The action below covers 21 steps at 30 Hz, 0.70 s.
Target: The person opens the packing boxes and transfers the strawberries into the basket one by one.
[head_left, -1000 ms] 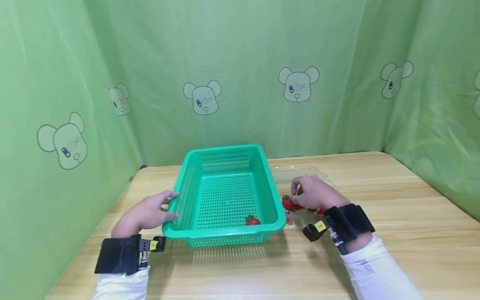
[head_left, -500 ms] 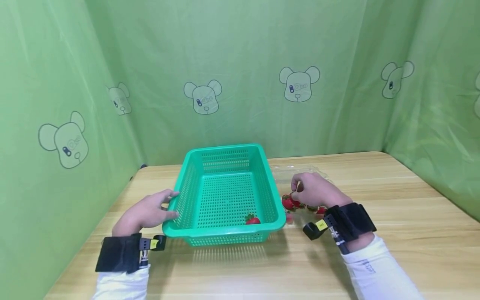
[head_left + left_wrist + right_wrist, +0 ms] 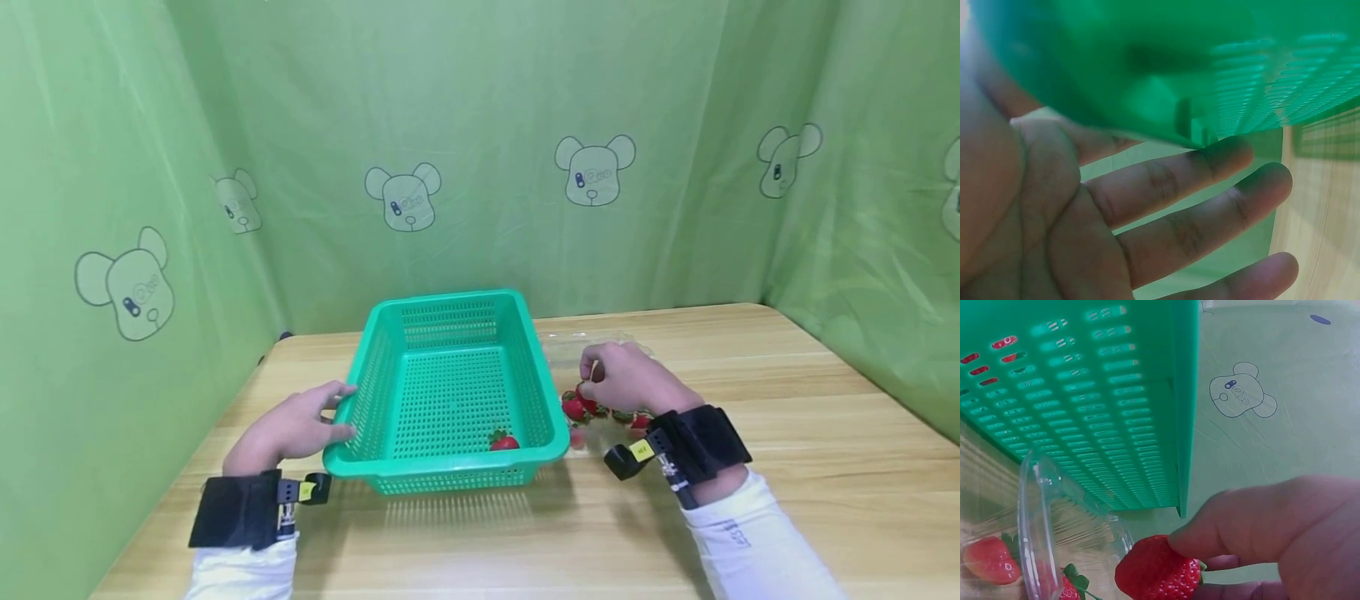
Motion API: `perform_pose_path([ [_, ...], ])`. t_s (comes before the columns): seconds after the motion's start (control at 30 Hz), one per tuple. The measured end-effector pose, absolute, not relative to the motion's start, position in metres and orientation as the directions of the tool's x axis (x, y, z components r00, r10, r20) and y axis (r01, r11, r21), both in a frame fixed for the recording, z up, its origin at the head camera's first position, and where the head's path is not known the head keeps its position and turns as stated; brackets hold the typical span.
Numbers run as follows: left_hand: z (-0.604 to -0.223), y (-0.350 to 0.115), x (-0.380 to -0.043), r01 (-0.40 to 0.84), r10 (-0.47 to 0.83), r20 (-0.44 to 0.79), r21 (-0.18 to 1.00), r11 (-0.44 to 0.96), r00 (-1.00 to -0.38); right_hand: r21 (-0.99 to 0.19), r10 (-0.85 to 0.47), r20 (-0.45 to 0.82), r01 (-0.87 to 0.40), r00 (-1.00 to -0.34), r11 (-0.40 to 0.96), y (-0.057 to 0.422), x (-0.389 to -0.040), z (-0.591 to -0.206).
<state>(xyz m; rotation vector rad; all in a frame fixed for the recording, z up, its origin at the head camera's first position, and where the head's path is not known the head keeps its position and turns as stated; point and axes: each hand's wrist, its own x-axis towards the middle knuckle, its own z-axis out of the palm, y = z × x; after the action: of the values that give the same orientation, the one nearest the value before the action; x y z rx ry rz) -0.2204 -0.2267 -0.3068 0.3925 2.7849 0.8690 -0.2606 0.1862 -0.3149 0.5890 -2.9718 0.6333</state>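
Observation:
A green plastic basket with slotted walls stands on the table in the head view, one strawberry inside near its front right corner. At its left rim, my left hand holds on with thumb and index over the edge; in the left wrist view the other fingers stretch out straight beside the outer wall. My right hand pinches a strawberry between thumb and fingertips, over the clear plastic box right of the basket. More strawberries lie in that box, partly hidden by the hand.
A wooden table extends to the right and front. Green curtains with bear-head prints enclose the back and sides. The clear box's far part reaches behind the right hand, close to the basket's right wall.
My right hand has risen slightly with the strawberry, which now shows more clearly apart from the others. The left hand and the basket stay where they were.

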Motion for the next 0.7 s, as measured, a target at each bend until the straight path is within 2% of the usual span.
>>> perform_pose_path([
  [0.7, -0.3061, -0.2264, -0.2204, 0.210, 0.319, -0.100, 0.567, 0.796, -0.942, -0.408, -0.321, 0.109, -0.337, -0.941, 0.848, 0.1834, -0.2566, -0.3071],
])
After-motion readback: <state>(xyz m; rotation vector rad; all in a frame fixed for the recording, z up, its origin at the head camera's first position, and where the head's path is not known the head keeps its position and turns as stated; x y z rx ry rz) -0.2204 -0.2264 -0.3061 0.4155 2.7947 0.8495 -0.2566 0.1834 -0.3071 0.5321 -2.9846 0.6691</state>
